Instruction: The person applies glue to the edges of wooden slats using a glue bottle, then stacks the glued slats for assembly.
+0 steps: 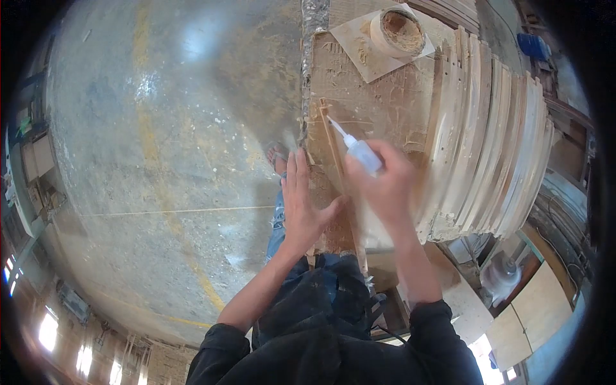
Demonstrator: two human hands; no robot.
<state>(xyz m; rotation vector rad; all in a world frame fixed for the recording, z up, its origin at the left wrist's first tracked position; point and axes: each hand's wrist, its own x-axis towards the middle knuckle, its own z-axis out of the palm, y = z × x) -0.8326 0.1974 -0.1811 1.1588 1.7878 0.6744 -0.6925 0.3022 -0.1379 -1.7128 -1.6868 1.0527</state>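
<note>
A long thin wooden strip (334,144) lies lengthwise near the left edge of the cardboard-covered work surface (385,96). My right hand (387,183) is closed around a small translucent white bottle (364,156), whose narrow nozzle points at the upper part of the strip. Whether the nozzle tip touches the wood I cannot tell. My left hand (307,199) is spread with its palm down at the edge of the surface, its thumb reaching toward the strip. Nothing shows in its grasp.
An open tub of brown paste (401,33) stands on a white board (356,48) at the top. Many pale wooden strips (481,135) lie side by side on the right. A blurred clear container (500,279) is at the lower right. A sandalled foot (277,158) shows on the floor.
</note>
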